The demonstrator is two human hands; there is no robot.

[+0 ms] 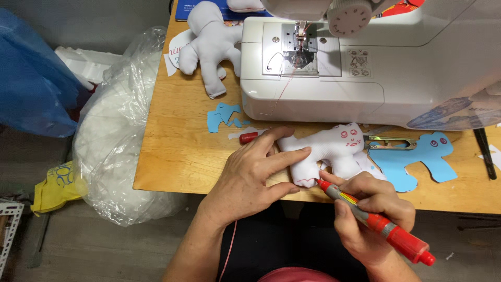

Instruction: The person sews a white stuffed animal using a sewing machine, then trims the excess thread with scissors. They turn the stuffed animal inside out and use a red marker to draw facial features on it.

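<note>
your left hand (250,175) presses flat, fingers apart, on the small white stuffed toy (326,151), which lies just in front of the sewing machine (376,78). your right hand (370,214) is closed around a red marker (373,222), its tip touching the toy's lower edge.

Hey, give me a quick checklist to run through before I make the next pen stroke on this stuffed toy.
1. Toy held flat: ok, left hand presses on its rear half.
2. Pen gripped: ok, right hand holds it, tip at the toy's lower edge.
3. Pen cap within reach: ok, on the table beside the left fingers.
4. Scissors clear of the stroke: ok, lying right of the toy's head.
5. Blue cutout clear: ok, right of the toy.
6. Ink dry on the face: cannot tell.
</note>
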